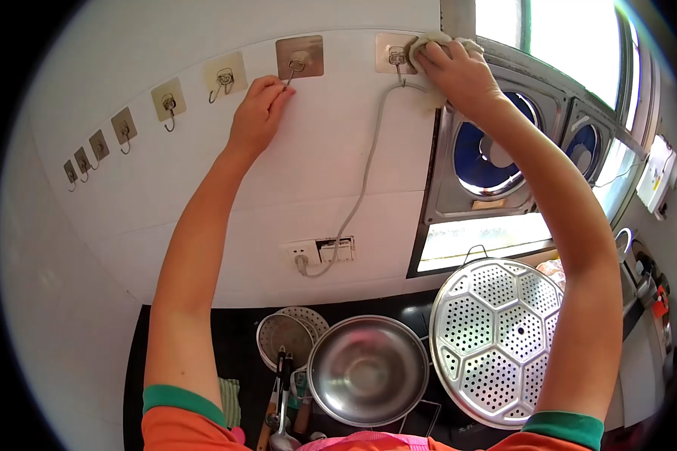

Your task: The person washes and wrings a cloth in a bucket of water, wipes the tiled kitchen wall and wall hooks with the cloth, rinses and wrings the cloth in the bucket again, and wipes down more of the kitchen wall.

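My left hand (259, 113) is raised to the white wall, fingers pinched around the metal hook of a brownish adhesive wall hook (310, 46). My right hand (462, 79) presses a pale, crumpled cloth (431, 42) to the wall near the window frame. Just left of that cloth is another adhesive wall hook (386, 54), and the cloth overlaps its right edge. A grey power cord (366, 177) hangs from this hook and runs down to a plug in the wall socket (301, 252).
More adhesive hooks (168, 99) line the wall leftward. Exhaust fans (489, 154) sit under the window at right. Below, a steel wok (368, 368), a perforated steamer tray (496, 338), strainers (286, 338) and a ladle (284, 436) stand on the black counter (237, 319).
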A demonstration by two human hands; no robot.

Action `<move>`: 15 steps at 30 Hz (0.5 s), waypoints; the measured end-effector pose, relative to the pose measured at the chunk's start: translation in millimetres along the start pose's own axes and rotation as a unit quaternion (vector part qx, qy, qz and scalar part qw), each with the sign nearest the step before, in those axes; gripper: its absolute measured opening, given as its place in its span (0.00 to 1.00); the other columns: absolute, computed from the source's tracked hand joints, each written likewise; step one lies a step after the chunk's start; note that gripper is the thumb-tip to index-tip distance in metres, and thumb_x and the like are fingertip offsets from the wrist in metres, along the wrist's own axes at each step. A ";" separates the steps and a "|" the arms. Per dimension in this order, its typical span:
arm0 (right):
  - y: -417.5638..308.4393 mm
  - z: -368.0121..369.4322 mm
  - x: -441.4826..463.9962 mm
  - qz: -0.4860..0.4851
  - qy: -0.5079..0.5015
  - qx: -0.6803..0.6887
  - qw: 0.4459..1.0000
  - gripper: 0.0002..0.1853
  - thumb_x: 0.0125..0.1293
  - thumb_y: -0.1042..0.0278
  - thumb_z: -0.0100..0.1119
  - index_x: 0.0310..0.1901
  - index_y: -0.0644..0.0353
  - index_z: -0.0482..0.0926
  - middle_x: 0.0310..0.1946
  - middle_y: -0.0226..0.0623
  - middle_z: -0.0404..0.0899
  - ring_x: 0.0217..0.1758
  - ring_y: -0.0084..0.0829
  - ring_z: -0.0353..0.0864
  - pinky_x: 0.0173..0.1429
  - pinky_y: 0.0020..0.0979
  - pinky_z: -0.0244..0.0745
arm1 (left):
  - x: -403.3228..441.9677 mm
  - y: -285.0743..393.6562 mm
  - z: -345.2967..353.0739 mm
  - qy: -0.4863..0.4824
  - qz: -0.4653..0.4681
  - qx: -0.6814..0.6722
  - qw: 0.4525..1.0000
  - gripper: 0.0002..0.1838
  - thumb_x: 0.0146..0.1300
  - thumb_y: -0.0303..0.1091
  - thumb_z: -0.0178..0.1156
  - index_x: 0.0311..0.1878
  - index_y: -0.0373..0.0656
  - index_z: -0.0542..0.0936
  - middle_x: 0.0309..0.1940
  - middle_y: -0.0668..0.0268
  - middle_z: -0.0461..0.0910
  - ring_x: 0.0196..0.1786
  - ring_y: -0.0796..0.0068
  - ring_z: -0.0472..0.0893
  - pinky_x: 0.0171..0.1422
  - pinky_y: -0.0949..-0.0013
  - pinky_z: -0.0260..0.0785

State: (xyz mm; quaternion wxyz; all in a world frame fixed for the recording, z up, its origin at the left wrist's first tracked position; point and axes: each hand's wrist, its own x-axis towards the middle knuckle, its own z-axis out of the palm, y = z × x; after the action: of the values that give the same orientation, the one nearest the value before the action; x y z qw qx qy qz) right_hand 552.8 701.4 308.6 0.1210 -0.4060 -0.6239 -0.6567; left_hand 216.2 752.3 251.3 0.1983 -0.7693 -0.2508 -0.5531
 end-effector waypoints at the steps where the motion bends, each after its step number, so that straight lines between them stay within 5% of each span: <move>1: 0.4 -1.5 -2.2 -0.003 -0.015 -0.015 1.000 0.28 0.51 0.70 0.61 0.57 0.47 0.72 0.50 0.28 0.66 0.51 0.32 0.72 0.48 0.33 0.79 | 0.1 1.2 0.6 -0.001 -0.004 -0.006 1.000 0.10 0.66 0.36 0.55 0.42 0.39 0.79 0.45 0.66 0.75 0.38 0.68 0.77 0.43 0.70 0.69; 4: 8.9 -12.1 4.7 -0.050 -0.118 -0.024 0.991 0.21 0.54 0.71 0.61 0.51 0.51 0.75 0.49 0.32 0.68 0.52 0.36 0.73 0.47 0.37 0.78 | 0.5 2.3 0.8 -0.006 -0.026 -0.014 1.000 0.10 0.66 0.35 0.55 0.41 0.39 0.79 0.46 0.66 0.75 0.38 0.67 0.77 0.43 0.69 0.69; 7: 10.0 -46.5 11.0 0.081 -0.151 0.053 0.984 0.19 0.53 0.72 0.62 0.49 0.53 0.77 0.50 0.36 0.69 0.54 0.38 0.74 0.46 0.37 0.79 | 1.1 0.6 0.7 -0.002 -0.010 -0.008 1.000 0.10 0.66 0.35 0.55 0.41 0.39 0.79 0.46 0.66 0.75 0.39 0.66 0.77 0.43 0.68 0.69; 11: -26.6 -91.2 27.7 0.223 -0.123 0.244 0.936 0.15 0.55 0.68 0.61 0.46 0.57 0.76 0.47 0.44 0.71 0.49 0.43 0.77 0.43 0.37 0.81 | 0.6 3.2 2.1 0.002 -0.021 -0.020 1.000 0.09 0.66 0.35 0.55 0.40 0.39 0.79 0.46 0.67 0.74 0.38 0.66 0.77 0.43 0.68 0.69; 15: -83.0 -72.9 67.2 0.257 -0.032 0.259 0.930 0.16 0.57 0.68 0.58 0.45 0.67 0.75 0.43 0.48 0.72 0.46 0.47 0.77 0.44 0.38 0.79 | 1.5 -0.7 1.4 0.003 -0.013 -0.002 1.000 0.09 0.66 0.35 0.55 0.41 0.40 0.79 0.46 0.67 0.74 0.38 0.66 0.77 0.43 0.68 0.70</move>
State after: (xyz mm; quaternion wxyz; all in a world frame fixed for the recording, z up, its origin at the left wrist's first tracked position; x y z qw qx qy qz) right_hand 426.6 673.9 302.6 0.3666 -0.5279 -0.6503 -0.4051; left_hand 217.2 754.0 252.3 0.1907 -0.7646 -0.2592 -0.5584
